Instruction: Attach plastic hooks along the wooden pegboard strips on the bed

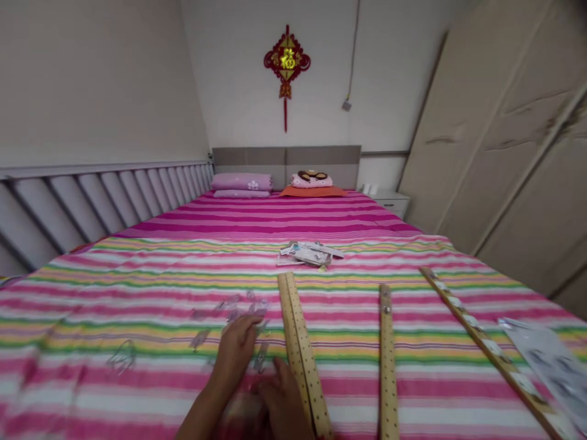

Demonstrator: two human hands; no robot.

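My left hand (236,353) reaches over the striped bedsheet (137,305), among several transparent plastic clips (232,311). Its fingers lie close to one clip, and I cannot tell if they grip it. My right hand (282,404) sits low in the view, just left of a perforated wooden strip (299,348). A blurred pinkish bundle (241,415) lies between my hands, its shape hard to make out. Two more wooden strips (389,366) (486,345) lie to the right, the nearer with a small metal fitting at its far end.
A small pile of printed packets (309,253) lies farther up the bed. A printed plastic sheet (545,366) lies at the right edge. Pillows (241,183) rest against the headboard (287,165). A wardrobe (495,134) stands right; a slatted panel (92,205) runs left.
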